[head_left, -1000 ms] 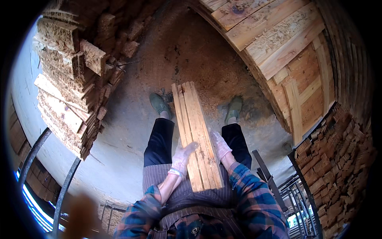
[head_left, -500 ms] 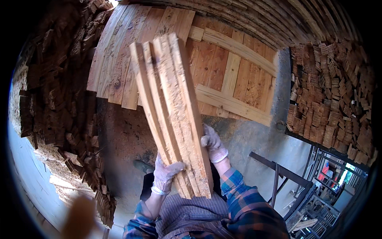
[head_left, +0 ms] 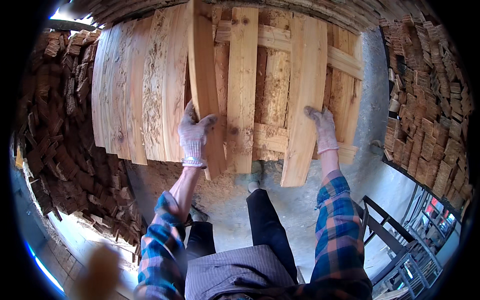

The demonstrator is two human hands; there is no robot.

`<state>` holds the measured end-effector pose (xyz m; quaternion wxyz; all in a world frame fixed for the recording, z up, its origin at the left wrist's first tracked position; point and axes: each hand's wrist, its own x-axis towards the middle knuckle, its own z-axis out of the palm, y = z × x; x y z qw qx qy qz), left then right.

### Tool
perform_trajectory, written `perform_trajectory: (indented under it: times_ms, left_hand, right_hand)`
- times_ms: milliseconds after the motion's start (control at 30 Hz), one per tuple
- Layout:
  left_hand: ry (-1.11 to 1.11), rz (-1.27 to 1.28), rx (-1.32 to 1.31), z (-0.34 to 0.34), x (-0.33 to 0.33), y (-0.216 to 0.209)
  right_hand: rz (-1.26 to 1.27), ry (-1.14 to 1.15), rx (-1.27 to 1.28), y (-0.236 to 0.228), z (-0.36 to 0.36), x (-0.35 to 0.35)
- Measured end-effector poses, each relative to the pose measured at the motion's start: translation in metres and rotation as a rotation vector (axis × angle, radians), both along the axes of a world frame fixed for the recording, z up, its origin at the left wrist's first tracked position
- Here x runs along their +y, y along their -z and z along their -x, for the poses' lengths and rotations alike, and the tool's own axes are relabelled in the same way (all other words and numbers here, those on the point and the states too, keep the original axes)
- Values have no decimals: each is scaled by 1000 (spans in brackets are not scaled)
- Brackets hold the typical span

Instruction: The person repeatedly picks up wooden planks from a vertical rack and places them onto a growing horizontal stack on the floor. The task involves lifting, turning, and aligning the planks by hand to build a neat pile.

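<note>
Gloved left hand (head_left: pixel 193 134) and right hand (head_left: pixel 324 130) stretch forward, well apart.

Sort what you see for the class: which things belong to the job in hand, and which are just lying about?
In the work:
left plank, tilted in the left hand
middle plank
right plank, touched by the right hand
row of boards beside them

Apparently just lying about:
left wood pile
right wood pile
dark metal frame
</note>
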<state>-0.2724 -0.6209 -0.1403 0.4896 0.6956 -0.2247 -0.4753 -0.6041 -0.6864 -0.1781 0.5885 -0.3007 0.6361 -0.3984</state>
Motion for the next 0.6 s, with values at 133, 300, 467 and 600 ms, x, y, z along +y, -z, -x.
perform_trajectory:
  times_ms: [133, 300, 467, 600]
  left_hand:
    - [254, -87, -226, -67, -7, -3]
    - [304, 251, -1084, -52, -11, -41]
    - [649, -93, -1394, -102, 3, 11]
    - [736, -128, -1454, -82, -1, 18]
  right_hand:
    - [21, -100, -46, 0, -24, -4]
    - [16, -37, 70, -3, -1, 0]
    - [52, 47, -137, 3, -59, -5]
    - [68, 37, -221, 11, -107, -13]
